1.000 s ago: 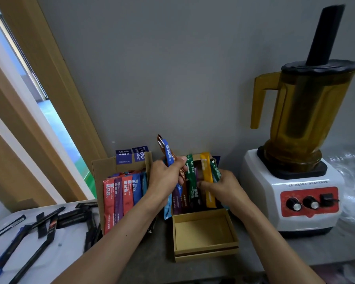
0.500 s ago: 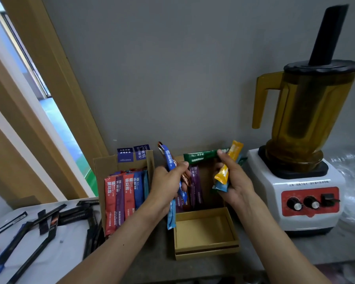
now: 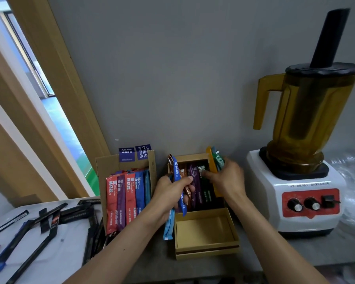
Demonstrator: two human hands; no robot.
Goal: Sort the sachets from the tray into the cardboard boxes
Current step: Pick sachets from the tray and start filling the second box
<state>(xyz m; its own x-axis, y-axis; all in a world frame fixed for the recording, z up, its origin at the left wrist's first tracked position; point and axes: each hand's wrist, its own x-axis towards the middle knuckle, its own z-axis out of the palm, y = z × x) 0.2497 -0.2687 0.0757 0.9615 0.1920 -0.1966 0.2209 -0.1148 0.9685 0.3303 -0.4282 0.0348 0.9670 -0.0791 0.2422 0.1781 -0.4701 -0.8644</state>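
Half a second on, my right hand [image 3: 228,181] has come down from above the box [image 3: 193,157] to its right wall. It is clamped on a yellow sachet [image 3: 210,158] and a green sachet [image 3: 219,160]. The green one, held crosswise before, now stands upright beside the yellow. Both long axes run top to bottom, with the upper ends poking above the box's back rim and the lower ends heading into the box. I judge this pair is about to be seated among the sachets already standing there. My left hand [image 3: 170,193] grips a blue sachet [image 3: 177,175] and a brown sachet [image 3: 188,191] at the box's left wall, also upright, tops leaning slightly left. Black sachets [image 3: 49,220] lie unsorted on the tray [image 3: 66,253] at the counter's left edge, so plenty remains.
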